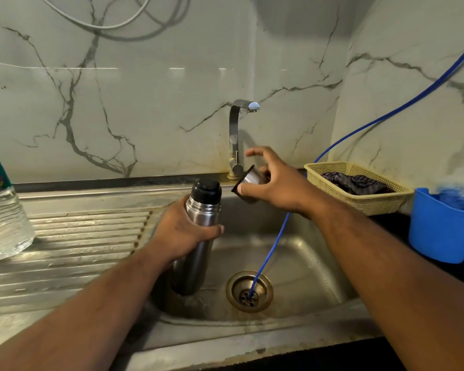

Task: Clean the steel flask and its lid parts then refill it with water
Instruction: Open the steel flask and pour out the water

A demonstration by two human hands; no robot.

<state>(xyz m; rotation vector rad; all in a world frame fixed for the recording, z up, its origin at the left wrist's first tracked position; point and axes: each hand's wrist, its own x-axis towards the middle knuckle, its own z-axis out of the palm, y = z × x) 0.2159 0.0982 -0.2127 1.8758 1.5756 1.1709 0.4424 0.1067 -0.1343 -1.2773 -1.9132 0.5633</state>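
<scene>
My left hand (181, 231) grips the steel flask (196, 253) around its upper body and holds it upright over the sink basin (300, 266). A black stopper (207, 189) sits in the flask's neck. My right hand (275, 183) holds the steel cup lid (248, 179) off the flask, up and to its right, with the lid's dark open end facing left. The index finger of that hand points toward the tap (236, 135). No water runs from the tap.
A clear plastic water bottle (3, 210) stands on the ribbed drainboard at left. A thin blue hose (268, 253) runs down into the drain (249, 291). At right sit a beige basket (359, 199) with a dark cloth and a blue tub (439, 228).
</scene>
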